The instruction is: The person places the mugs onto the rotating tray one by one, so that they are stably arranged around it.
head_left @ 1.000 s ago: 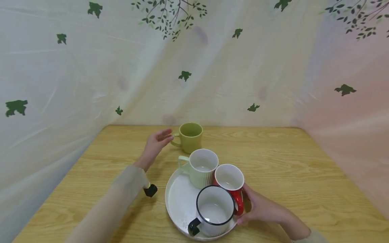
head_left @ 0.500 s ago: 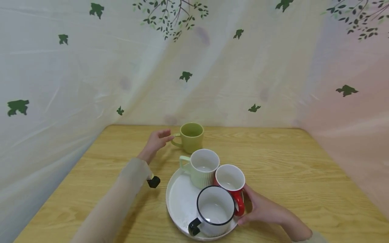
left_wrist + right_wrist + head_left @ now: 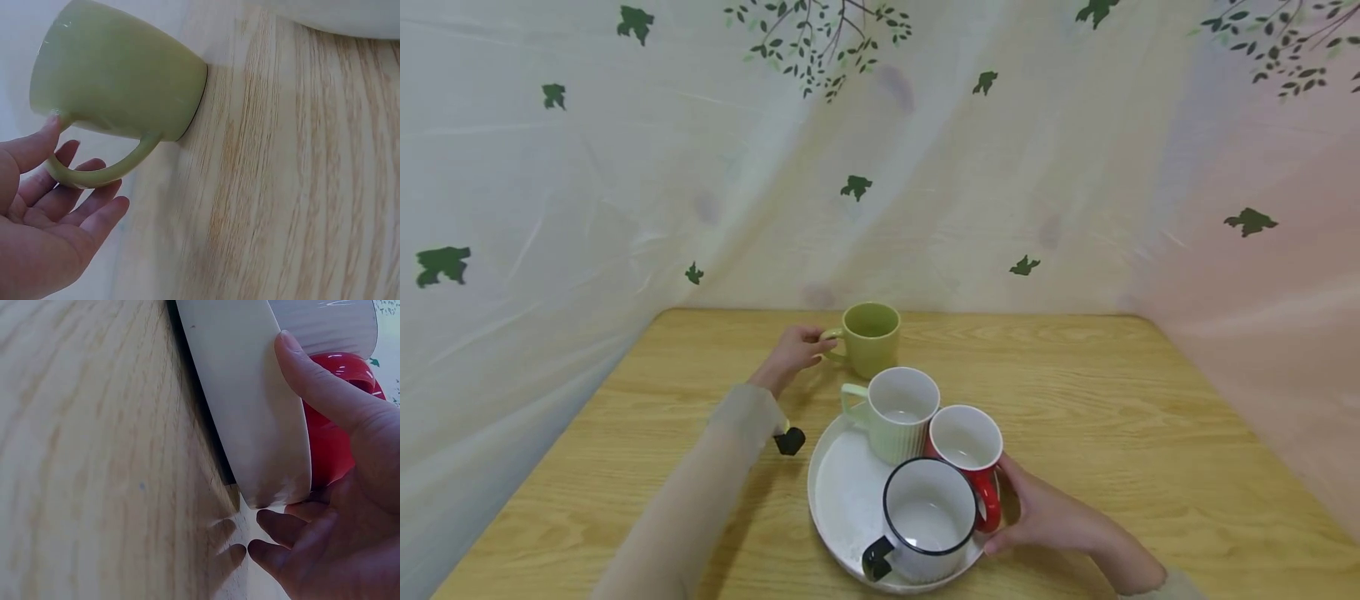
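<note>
A yellow-green mug [image 3: 872,350] stands at the back of the table. My left hand [image 3: 793,352] holds its handle, thumb at the handle's top and fingers curled about the loop in the left wrist view. On a round white tray [image 3: 841,496] stand a pale green ribbed mug [image 3: 895,442], a red mug [image 3: 967,437] with a white inside, and a white mug [image 3: 929,512] with a black rim and black handle. My right hand [image 3: 1048,518] grips the tray's right edge, its thumb against the tray wall [image 3: 256,406] and its fingertips farther round, close to the red mug.
The wooden table [image 3: 1112,417] reaches back to a pale curtain [image 3: 925,183] printed with green leaves. A small black block [image 3: 789,441] hangs at my left wrist. The pale green mug stands just in front of the yellow-green one.
My left hand has moved slightly right, and its fingers have gone from straight beside the yellow-green mug's handle to curled on it. The right hand, tray and mugs stay put.
</note>
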{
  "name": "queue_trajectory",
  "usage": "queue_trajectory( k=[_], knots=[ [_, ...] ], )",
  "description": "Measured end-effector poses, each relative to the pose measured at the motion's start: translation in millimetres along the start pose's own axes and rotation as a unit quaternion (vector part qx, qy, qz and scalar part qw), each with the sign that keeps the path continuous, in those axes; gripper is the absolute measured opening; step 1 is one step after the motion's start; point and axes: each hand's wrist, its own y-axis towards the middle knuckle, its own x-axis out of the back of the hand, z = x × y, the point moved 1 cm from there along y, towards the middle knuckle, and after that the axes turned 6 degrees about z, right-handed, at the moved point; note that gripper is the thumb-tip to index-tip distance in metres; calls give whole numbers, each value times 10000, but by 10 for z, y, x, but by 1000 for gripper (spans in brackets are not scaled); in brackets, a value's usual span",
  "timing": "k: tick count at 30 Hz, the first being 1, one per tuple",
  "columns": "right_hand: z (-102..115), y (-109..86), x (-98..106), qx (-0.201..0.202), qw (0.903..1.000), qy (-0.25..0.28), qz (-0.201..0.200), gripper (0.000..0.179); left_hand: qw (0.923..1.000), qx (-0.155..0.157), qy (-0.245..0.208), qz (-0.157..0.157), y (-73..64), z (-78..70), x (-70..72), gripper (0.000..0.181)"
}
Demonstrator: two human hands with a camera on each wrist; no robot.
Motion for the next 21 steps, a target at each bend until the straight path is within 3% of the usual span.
queue_trajectory(
  k=[6, 14, 21],
  knots=[
    [10, 1, -1, 107, 9997, -202, -9, 116, 9998, -53, -173, -26, 22, 30, -18, 27],
    [-5, -1, 3, 73, 10000, -44, -9, 117, 9997, -230, -43, -4, 27, 69, -37, 34],
    [1, -6, 5, 61, 9999, -99, -37, 117, 9989, -351, -105, -302, 18, 76, -91, 31]
  ],
)
